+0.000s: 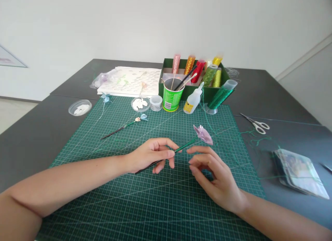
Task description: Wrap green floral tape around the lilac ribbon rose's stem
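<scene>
My left hand (158,154) grips a dark stick (147,167) between thumb and fingers. Green wrapping (185,145) covers its upper part, and a purple flower (204,135) tops it, tilted up to the right. Just right of the wrapped part is my right hand (214,175), apart from the stick. Its thumb and middle finger come together at the tips; whatever they pinch is too small to make out. Beyond my left hand, another dark stick (113,133) with small peach and blue flowers lies on the green cutting mat (145,206).
Behind stand a green cup (172,100), a glue bottle (193,100), a green thread spool (221,95) and a box (160,85) of colored spools. Dishes of white petals (140,104) sit left. Scissors (256,125), loose green thread and a clear-wrapped stack (301,171) lie right.
</scene>
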Demonstrator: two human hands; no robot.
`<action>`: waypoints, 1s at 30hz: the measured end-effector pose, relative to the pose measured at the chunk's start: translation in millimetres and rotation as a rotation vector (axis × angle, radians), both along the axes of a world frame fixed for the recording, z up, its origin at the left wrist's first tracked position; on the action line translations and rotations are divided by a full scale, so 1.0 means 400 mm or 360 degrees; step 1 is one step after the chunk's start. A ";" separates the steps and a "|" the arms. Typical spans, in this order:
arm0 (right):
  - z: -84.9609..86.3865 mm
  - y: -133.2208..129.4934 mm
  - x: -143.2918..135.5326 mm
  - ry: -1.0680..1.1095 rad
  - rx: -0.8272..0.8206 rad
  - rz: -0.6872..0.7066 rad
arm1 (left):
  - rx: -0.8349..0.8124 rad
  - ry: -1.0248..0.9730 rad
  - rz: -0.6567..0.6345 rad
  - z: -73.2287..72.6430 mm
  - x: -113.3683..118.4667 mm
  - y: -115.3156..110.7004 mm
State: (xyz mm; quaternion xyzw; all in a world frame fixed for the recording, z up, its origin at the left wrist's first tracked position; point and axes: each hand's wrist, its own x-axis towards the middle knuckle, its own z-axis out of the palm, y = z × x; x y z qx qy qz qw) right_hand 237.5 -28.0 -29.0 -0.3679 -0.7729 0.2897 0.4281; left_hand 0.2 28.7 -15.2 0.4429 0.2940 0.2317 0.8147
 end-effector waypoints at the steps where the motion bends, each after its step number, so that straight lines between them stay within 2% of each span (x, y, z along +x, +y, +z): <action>1: -0.001 -0.001 0.001 0.0026 -0.0075 0.0014 | 0.0006 -0.0002 -0.0005 0.002 0.000 0.000; 6: -0.009 -0.002 0.004 0.0151 -0.0618 0.0260 | 0.0042 0.0019 -0.0019 0.008 0.003 -0.001; 8: -0.011 0.000 0.005 0.0184 -0.0697 0.0340 | 0.0057 0.0041 -0.0023 0.007 0.003 -0.001; 11: -0.011 0.003 0.007 0.0108 -0.0600 0.0320 | 0.0075 0.0049 -0.0026 0.003 0.003 -0.001; 15: -0.001 0.007 0.007 -0.0204 -0.0299 0.0185 | 0.0094 0.0042 -0.0017 -0.005 0.002 -0.001; 20: 0.002 0.007 0.012 -0.0269 0.0028 0.0276 | 0.0114 0.0076 -0.0005 -0.004 0.001 -0.004; 30: -0.005 0.009 0.012 -0.0367 0.0260 0.0370 | 0.0239 0.0199 0.0031 -0.006 0.011 -0.017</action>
